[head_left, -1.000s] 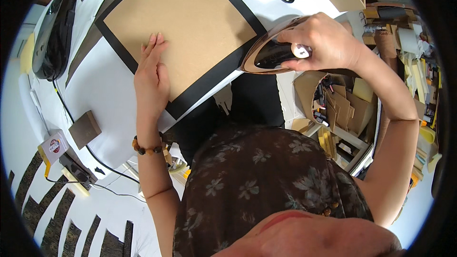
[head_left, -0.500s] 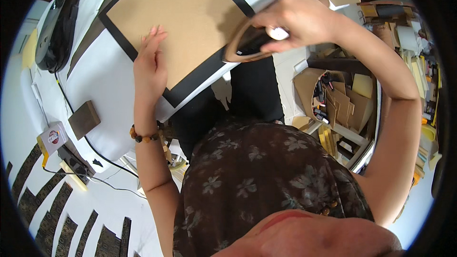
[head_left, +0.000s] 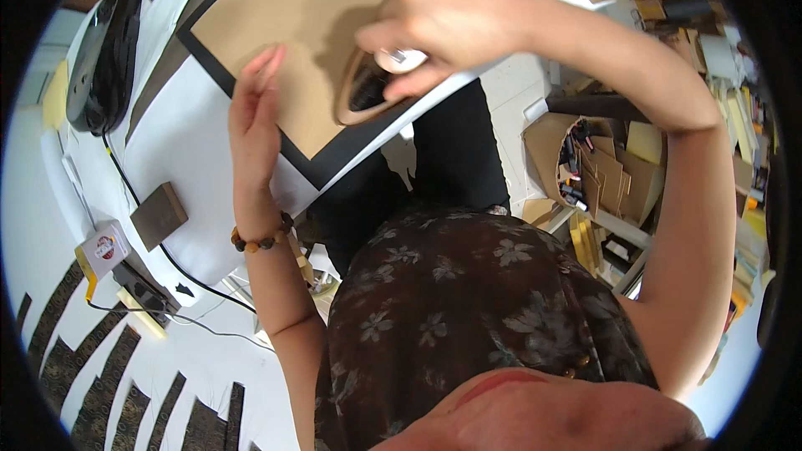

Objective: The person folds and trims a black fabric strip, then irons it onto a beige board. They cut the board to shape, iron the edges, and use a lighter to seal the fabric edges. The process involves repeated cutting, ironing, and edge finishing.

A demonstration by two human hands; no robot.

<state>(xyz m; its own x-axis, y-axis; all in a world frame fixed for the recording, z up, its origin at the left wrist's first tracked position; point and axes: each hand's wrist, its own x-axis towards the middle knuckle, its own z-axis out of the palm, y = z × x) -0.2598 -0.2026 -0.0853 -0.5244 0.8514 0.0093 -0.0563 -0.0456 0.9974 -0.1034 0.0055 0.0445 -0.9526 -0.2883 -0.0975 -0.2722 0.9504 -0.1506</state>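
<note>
A tan board (head_left: 251,12) with a black border (head_left: 305,165) lies on the white table in front of me. My right hand (head_left: 443,21) is closed around the handle of a clothes iron, which has a dark body, a coppery rim and a white knob. The iron (head_left: 368,92) rests on or just over the board's near right part; its underside is hidden. At the board's left border is my left hand (head_left: 257,117), its fingers stretched out and holding nothing. It is slightly blurred, so I cannot tell whether it presses on the board.
A glossy black device (head_left: 104,54) with a cord stands at the far left. Nearer lie a brown block (head_left: 159,215) and a small white box (head_left: 102,248). Dark patterned strips (head_left: 109,376) spread across the lower left. On the right, a cardboard box (head_left: 614,175) holds scraps.
My right hand has brought the iron leftward and a bit nearer across the board. The left hand has shifted slightly left, its fingers still straight.
</note>
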